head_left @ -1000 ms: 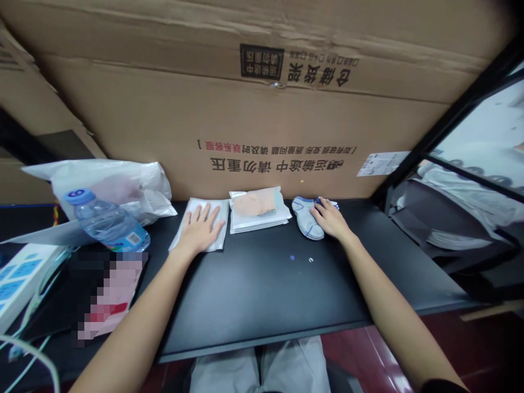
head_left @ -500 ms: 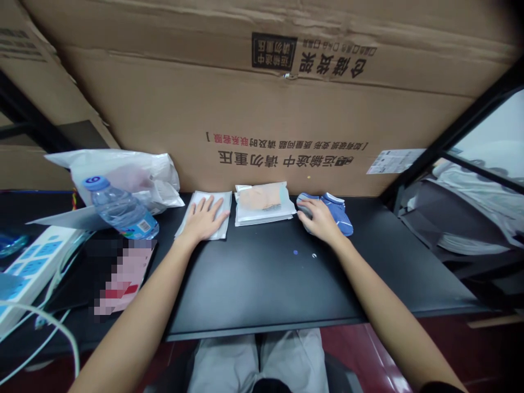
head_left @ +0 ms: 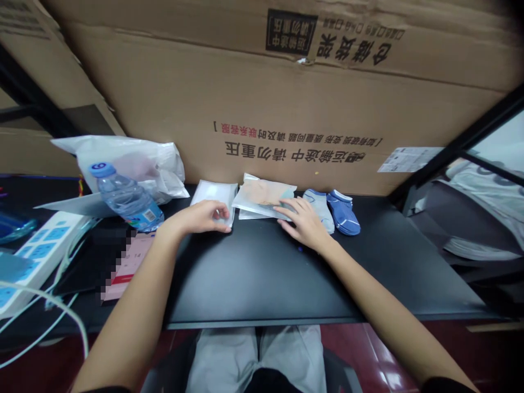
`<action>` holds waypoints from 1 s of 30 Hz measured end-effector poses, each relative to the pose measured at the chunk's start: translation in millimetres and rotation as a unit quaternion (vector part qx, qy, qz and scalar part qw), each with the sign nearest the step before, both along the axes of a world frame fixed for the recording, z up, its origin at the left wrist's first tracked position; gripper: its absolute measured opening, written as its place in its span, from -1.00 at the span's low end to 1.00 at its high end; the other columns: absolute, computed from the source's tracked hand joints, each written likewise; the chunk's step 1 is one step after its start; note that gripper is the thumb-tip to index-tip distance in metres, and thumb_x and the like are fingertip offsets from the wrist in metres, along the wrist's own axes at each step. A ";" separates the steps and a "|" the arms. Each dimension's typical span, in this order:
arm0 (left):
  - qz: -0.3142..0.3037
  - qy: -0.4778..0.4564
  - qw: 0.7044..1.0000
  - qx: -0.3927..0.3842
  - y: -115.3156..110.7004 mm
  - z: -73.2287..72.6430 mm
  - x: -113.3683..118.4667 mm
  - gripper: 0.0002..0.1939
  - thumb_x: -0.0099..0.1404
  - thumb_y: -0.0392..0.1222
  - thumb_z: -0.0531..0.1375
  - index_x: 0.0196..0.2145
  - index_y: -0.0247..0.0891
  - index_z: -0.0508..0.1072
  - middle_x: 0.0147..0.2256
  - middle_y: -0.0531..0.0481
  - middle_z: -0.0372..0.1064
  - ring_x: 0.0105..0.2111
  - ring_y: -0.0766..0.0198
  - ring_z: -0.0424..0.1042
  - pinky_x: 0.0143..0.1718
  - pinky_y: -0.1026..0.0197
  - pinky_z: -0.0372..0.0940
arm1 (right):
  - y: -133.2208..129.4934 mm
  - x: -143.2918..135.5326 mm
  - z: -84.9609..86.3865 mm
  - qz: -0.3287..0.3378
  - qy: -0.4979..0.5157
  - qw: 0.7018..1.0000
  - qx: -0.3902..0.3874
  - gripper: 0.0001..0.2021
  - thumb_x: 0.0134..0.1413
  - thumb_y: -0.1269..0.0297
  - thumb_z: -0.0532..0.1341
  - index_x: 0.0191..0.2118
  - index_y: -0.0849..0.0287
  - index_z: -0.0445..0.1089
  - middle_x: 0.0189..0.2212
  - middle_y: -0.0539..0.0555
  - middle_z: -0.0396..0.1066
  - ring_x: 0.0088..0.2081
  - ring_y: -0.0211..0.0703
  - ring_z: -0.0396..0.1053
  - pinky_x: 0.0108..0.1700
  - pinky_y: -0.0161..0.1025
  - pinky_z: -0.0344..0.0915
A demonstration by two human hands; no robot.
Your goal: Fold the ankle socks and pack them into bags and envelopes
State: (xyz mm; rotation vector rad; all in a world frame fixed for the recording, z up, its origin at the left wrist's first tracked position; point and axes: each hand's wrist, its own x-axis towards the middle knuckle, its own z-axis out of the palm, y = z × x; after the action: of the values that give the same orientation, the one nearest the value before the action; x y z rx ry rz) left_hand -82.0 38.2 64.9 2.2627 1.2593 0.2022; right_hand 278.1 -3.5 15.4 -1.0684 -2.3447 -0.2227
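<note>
My left hand point(head_left: 206, 216) is at the front of a stack of clear-white plastic bags point(head_left: 208, 191), its fingers loosely curled with a gap to the thumb. My right hand point(head_left: 302, 221) has its fingers apart, and their tips touch the right edge of a frosted plastic packet point(head_left: 262, 194) with something beige inside. This packet lies askew over another white one. Just right of that hand lie grey socks with blue trim point(head_left: 321, 204), partly covered by the hand. Beside them are blue socks point(head_left: 344, 213).
A large cardboard box point(head_left: 286, 103) stands along the back of the black table point(head_left: 262, 273). At left are a water bottle point(head_left: 129, 199), a white plastic bag point(head_left: 164, 169), a power strip point(head_left: 45, 240) with cables and a pink printed sheet point(head_left: 131, 267). Black shelf posts frame both sides.
My left hand has lifted off the bag stack and curled at its front. My right hand has moved left from the grey socks to the frosted packet, which now lies turned.
</note>
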 end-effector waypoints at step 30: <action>-0.002 0.042 0.999 -0.003 -5.4 11.1 -22.4 -0.64 0.07 -0.12 0.32 -0.14 -0.19 0.68 -0.21 0.01 0.67 -0.21 0.12 0.58 -0.21 0.27 0.34 | 34.6 -166.0 45.2 0.170 -0.253 0.952 0.022 -0.84 0.46 0.46 0.15 0.02 0.28 0.46 -0.07 0.25 0.52 -0.05 0.00 0.43 -0.01 -0.08 0.33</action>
State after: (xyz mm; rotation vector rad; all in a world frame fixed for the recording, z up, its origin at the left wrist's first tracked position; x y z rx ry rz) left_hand -104.3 32.7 76.0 2.2896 1.2953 0.1012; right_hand 112.1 31.1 60.6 -0.6134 -2.9158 -0.4599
